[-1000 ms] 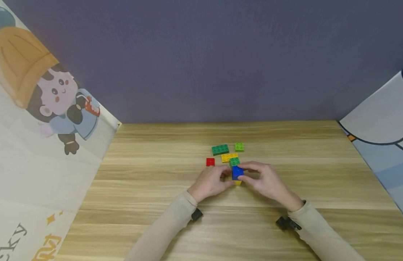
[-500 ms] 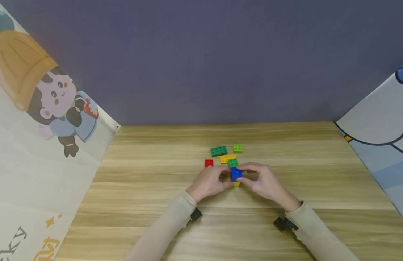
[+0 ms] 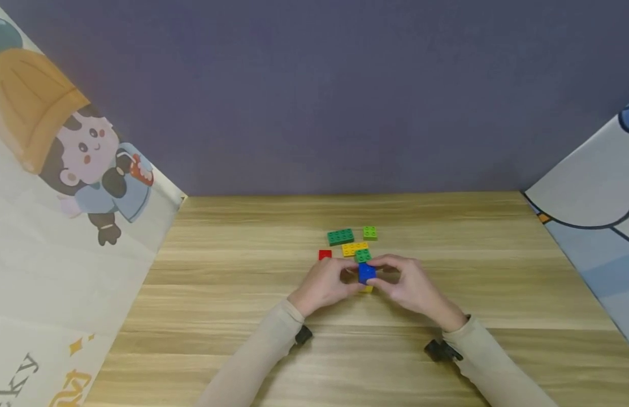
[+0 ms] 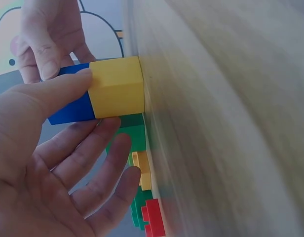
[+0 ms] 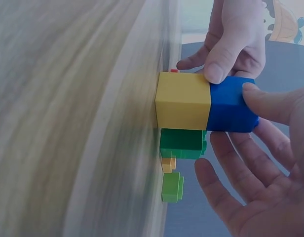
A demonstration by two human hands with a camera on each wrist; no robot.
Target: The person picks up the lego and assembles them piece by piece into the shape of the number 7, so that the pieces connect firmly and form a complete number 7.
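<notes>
A blue toy building brick (image 3: 367, 273) sits on top of a yellow brick (image 4: 117, 88), which stands on the wooden table. Thumb and fingers of my left hand (image 3: 325, 285) pinch this stack at the seam where the two colours meet. From the other side my right hand (image 3: 411, 285) holds the blue brick, its thumb on the near face and fingers behind. Right behind the stack is a green brick (image 3: 363, 255), with studs showing. The head view shows just a sliver of the yellow brick below the blue one.
Beyond the hands lie a flat yellow brick (image 3: 354, 249), a long dark green brick (image 3: 341, 236) and a small lime brick (image 3: 370, 233). A red brick (image 3: 325, 255) is just past the left hand. A dark partition (image 3: 345, 113) rises at the table's (image 3: 233, 254) back edge.
The whole scene shifts slightly left and down in the head view. Both hands keep their hold on the blue and yellow stack, and the loose bricks stay in place.
</notes>
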